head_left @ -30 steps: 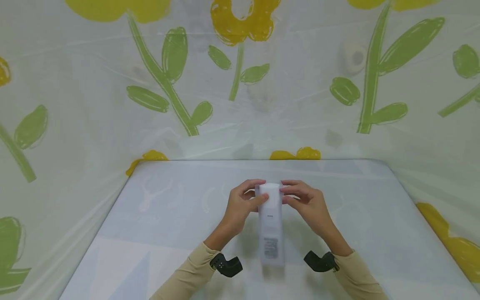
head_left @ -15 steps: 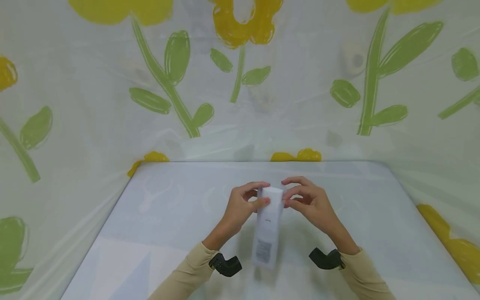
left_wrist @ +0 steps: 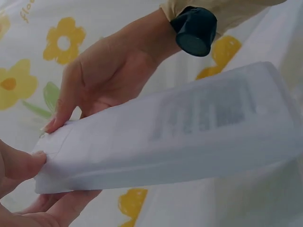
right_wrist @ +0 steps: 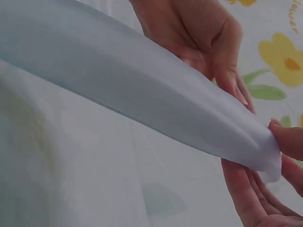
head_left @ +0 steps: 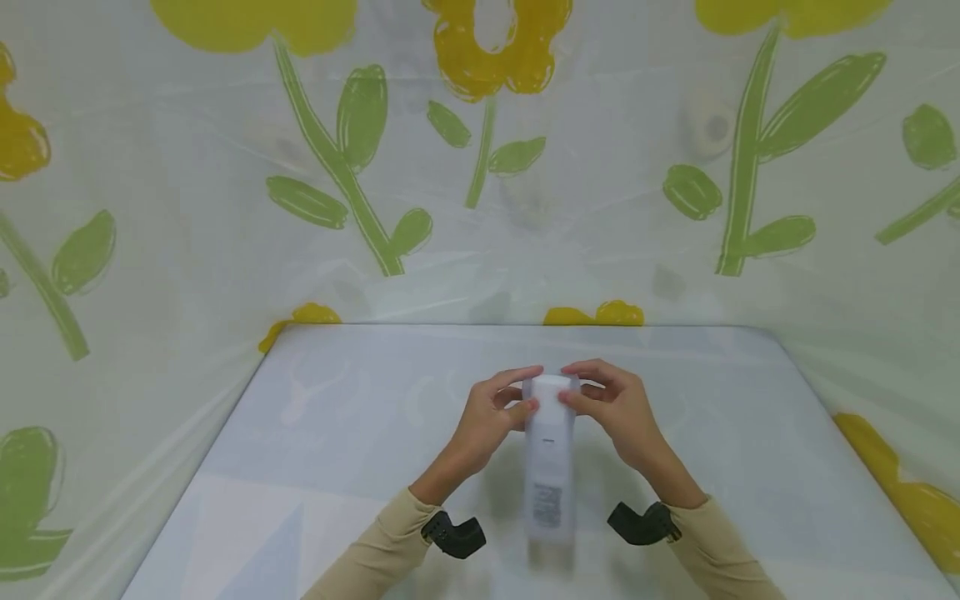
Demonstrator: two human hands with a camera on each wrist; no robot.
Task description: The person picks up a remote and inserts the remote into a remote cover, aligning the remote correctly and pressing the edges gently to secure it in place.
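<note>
In the head view, a long white box [head_left: 548, 467] in a frosted, see-through sleeve is held up before me, its far end between my two hands. A blurred block of dark print marks its near end. My left hand [head_left: 483, 423] pinches the far left side, thumb on the face. On the far right side my right hand [head_left: 617, 410] does the same, thumb on the face near the other thumb. The left wrist view shows the box [left_wrist: 142, 132] from below at a slant, thumbs at its narrow end. Both hands' rear fingertips are partly hidden.
A pale table [head_left: 337, 467] lies beneath the hands, with a shadow under the box. Behind it hangs a whitish curtain [head_left: 600, 208] printed with yellow flowers and green leaves. Each wrist carries a black camera, such as the left wrist camera [head_left: 454, 534].
The box swung its near end left half a second ago and now points straight back again, slightly farther right. My right thumb has moved from the box's edge onto its face.
</note>
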